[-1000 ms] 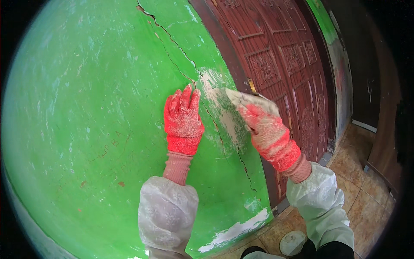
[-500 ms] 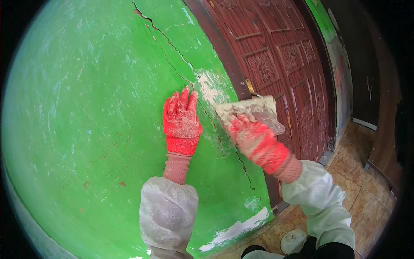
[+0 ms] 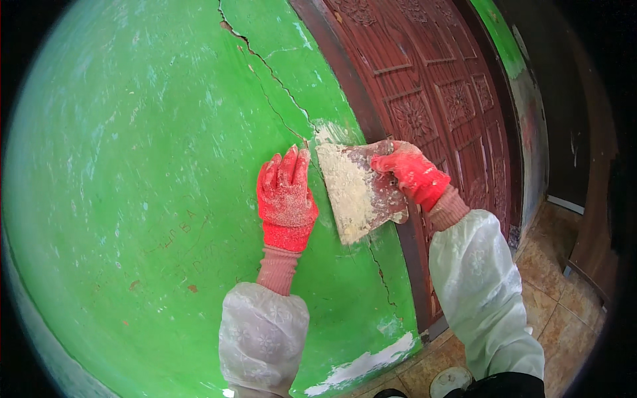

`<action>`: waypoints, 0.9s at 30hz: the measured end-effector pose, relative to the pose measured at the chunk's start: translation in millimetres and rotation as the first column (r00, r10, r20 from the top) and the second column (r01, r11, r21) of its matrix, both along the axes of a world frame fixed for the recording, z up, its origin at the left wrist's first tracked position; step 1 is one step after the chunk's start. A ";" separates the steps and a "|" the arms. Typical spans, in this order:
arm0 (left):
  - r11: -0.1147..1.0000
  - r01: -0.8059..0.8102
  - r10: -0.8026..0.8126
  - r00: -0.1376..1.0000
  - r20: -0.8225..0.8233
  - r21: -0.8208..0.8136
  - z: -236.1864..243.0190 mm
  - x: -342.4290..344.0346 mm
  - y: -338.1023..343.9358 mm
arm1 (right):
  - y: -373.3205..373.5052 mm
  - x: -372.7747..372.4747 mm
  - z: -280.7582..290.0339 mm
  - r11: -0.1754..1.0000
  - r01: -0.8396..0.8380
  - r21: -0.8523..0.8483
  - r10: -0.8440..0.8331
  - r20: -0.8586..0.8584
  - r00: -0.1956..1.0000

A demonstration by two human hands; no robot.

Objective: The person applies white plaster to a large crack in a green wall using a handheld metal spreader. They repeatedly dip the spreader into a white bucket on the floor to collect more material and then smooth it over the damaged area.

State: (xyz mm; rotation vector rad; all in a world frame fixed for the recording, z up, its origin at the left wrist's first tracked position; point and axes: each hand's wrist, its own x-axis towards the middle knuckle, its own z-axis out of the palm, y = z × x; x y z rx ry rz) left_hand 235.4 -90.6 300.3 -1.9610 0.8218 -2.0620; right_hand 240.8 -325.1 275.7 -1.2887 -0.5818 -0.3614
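Red gloves [image 3: 288,211], two: right grip [image 3: 417,174] pinches one smeared scraper [image 3: 358,192]; left grip [image 3: 286,198] lies spread against one green wall [image 3: 159,166].

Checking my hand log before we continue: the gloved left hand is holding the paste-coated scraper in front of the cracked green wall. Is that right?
Not quite: the head view shows the gloved right hand holding the paste-coated scraper in front of the cracked green wall.

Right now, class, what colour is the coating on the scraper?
The coating is pale cream, seen best in the head view.
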 end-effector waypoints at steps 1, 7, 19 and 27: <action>1.000 -0.010 0.010 1.000 -0.001 0.000 -0.5 0.2 2.3 | 3.3 3.9 -1.6 1.000 -0.010 0.000 0.010 -0.001 1.000; 1.000 -0.026 0.026 1.000 -0.014 0.007 -0.2 1.3 5.4 | 9.1 8.0 -19.8 0.995 0.035 0.090 -0.029 -0.065 0.997; 0.999 -0.032 0.033 0.999 -0.009 0.021 -1.4 5.4 6.7 | -7.6 -43.5 -34.5 1.000 0.029 0.006 -0.029 0.064 0.998; 1.000 -0.021 0.022 0.999 -0.025 0.018 4.9 -3.2 -1.8 | -19.4 -95.0 -50.8 0.988 0.078 0.134 -0.084 0.038 0.996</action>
